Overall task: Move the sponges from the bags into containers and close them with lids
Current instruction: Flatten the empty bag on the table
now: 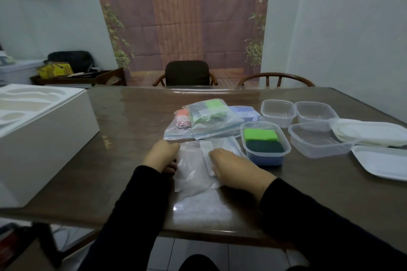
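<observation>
Both hands rest on an empty clear bag [193, 167] lying flat on the table [123, 160]: left hand [161, 156] curled at its edge, right hand [231, 168] pressing flat. Beside it, sponges [261, 135] fill a container [265, 156].

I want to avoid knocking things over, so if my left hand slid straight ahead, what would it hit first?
Probably the bag with the orange sponge, lying just beyond the left hand, whose fingers touch the empty bag. Depth is uncertain.

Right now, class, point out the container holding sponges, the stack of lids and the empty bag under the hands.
container holding sponges [265, 158], head view, on its blue front wall.
stack of lids [374, 133], head view, top lid's surface.
empty bag [193, 174], head view, clear middle between the hands.
</observation>
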`<state>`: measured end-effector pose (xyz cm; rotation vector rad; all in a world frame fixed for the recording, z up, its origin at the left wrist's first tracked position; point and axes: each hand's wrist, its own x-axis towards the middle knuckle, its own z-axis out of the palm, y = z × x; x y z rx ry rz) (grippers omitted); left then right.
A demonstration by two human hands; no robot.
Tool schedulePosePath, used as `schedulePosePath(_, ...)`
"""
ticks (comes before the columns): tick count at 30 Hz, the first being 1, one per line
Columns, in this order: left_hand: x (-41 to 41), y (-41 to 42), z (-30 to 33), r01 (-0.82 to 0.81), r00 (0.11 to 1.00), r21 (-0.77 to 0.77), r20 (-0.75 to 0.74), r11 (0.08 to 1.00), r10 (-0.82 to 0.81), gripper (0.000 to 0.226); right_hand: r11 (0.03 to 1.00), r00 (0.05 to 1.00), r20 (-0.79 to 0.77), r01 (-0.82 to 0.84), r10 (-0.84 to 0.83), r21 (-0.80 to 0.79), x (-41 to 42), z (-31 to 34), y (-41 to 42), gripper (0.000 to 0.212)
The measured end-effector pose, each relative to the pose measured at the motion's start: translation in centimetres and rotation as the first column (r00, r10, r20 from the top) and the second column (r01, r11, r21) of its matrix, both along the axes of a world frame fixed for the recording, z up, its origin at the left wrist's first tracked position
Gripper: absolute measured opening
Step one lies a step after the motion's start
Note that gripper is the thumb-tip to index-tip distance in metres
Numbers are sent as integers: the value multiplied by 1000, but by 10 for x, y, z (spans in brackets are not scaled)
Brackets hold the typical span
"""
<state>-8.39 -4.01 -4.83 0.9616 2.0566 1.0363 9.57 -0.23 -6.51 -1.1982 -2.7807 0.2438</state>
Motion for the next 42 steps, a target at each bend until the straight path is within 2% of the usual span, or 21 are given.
schedulePosePath(1, 0, 1, 0, 14, 999, 5, -32, 1000, -14, 14, 1000, 1000, 17, 0, -1, 17, 0, -1, -1, 19)
schedulePosePath(3, -1, 2, 2, 53, 979, 33, -201, 998, -45, 16, 999, 999, 43, 0, -2, 45, 1, 2, -3, 26)
schedulePosePath(5, -7, 2, 5, 69, 930, 25, -365, 997, -55, 21, 999, 1000, 26, 13, -15, 42, 0, 9, -4, 33)
schedulePosePath(10, -24, 9, 18, 82, 768, -75, -630, 994, -111, 25, 993, 996, -85, 33, -24, 113, -9, 7, 4, 34)
schedulePosePath(12, -7, 10, 21, 110, 695, -91, -705, 990, -142, 30, 989, 994, -102, 44, -29, 141, -11, -5, 8, 33)
schedulePosePath(15, 35, 9, 5, 271, 565, -63, -798, 961, -212, 38, 996, 992, -108, 75, -69, 57, -14, -24, 13, 38)
schedulePosePath(17, 58, 7, -14, 375, 422, -161, -847, 913, -323, 53, 995, 990, -108, 91, -87, 35, -14, -33, 17, 48)
schedulePosePath(19, 64, 7, -31, 378, 364, -269, -837, 886, -409, 54, 991, 988, -76, 135, -133, 21, -12, -34, 16, 55)
schedulePosePath(21, 57, 7, -40, 362, 386, -286, -820, 887, -422, 52, 983, 982, -54, 182, -183, -16, -8, -30, 14, 57)
schedulePosePath(26, 23, 1, -38, 313, 599, -329, -660, 891, -454, 72, 981, 978, -87, 188, -191, -39, -6, -25, 11, 57)
schedulePosePath(29, 12, 0, -39, 266, 620, -338, -657, 903, -429, 80, 980, 978, -74, 192, -196, -59, -7, -24, 10, 57)
schedulePosePath(33, 6, 7, -40, 125, 691, -268, -668, 955, -277, 86, 980, 980, -57, 184, -188, -75, -7, -22, 10, 58)
schedulePosePath(36, -3, 16, -33, 56, 762, -121, -636, 991, -121, 75, 980, 981, -57, 182, -187, -82, -6, -22, 10, 58)
schedulePosePath(38, -7, 19, -24, 49, 884, 21, -466, 999, -33, 62, 980, 981, -55, 181, -185, -81, -5, -22, 10, 58)
schedulePosePath(40, -10, 23, -17, 16, 956, 147, -292, 989, 28, 45, 981, 982, -59, 177, -182, -78, -5, -23, 10, 58)
schedulePosePath(42, -11, 22, -10, 6, 962, 131, -272, 991, 31, 30, 982, 982, -65, 174, -178, -66, -5, -23, 10, 57)
